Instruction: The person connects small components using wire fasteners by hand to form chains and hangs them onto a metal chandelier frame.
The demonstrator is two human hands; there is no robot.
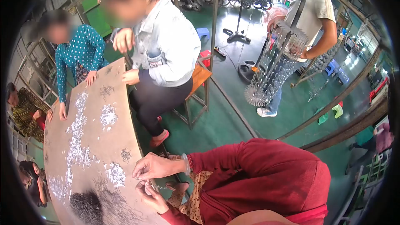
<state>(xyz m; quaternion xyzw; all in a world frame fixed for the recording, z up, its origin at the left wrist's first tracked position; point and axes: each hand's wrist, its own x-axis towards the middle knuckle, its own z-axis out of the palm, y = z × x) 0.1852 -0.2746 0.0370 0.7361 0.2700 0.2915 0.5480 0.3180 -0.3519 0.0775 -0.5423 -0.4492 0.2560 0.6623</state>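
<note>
My right hand (155,166), with a pale bangle at the wrist, reaches over the table edge with its fingers pinched together. Just below it in the view is my left hand (152,196), also closed in a pinch, fingertips nearly meeting those of the right. Whatever lies between the fingertips is too small to make out. A thin, shiny strand (160,187) shows beside my left fingers. Close to my hands on the brown table (93,141) are a pile of small silvery-white pieces (115,174) and a heap of dark, thin wire-like pieces (86,206).
More silvery pieces (79,129) spread along the table. A co-worker in a pale jacket (171,37) and one in a dotted top (85,46) sit at it. A standing person holds a hanging bundle of shiny strands (271,68). Metal frame bars (233,106) run behind me.
</note>
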